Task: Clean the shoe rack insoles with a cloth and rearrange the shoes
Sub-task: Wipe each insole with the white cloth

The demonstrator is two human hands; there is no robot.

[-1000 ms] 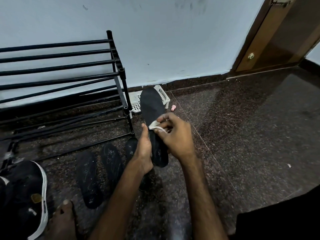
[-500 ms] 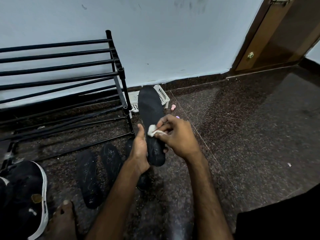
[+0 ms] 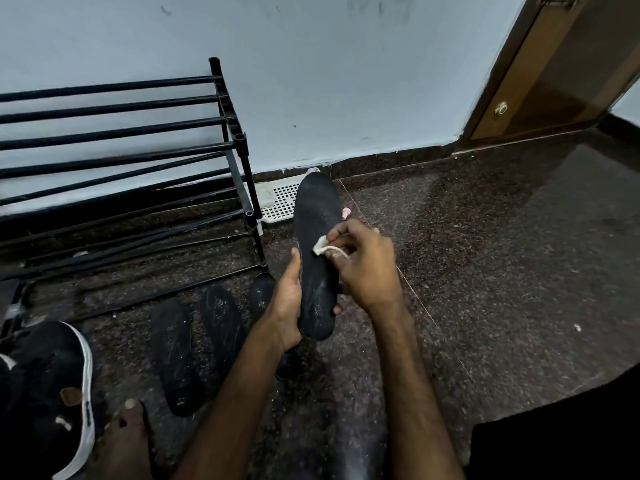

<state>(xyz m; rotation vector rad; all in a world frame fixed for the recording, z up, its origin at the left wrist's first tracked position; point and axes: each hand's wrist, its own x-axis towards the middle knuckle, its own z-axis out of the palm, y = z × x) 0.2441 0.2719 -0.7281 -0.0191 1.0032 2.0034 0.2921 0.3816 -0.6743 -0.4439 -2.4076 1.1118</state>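
1. The black insole [image 3: 317, 216] is held at the centre of the scene, toe pointing far, just right of the shoe rack [image 3: 239, 150].
2. The left hand [image 3: 285, 306] grips its near heel end.
3. The right hand [image 3: 367, 268] pinches a small white cloth [image 3: 320, 244] against the insole's middle.
4. Two more insoles [image 3: 173, 351] lie on the floor to the left, and a black shoe [image 3: 45, 393] sits near left.

The insole [image 3: 318, 209] at centre is black with faint whitish scuffs; the cloth [image 3: 320, 243] is white; the 3 insoles [image 3: 173, 355] at lower left are black with pale scratch marks; the shoe rack [image 3: 229, 109] at upper left is black; the shoe [image 3: 41, 375] in the lower left corner is black with a white sole band; the floor [image 3: 485, 271] is dark brown speckled stone; the wall [image 3: 346, 81] is pale blue-grey; the door [image 3: 571, 64] at upper right is brown; the tray [image 3: 280, 202] is a white grid.
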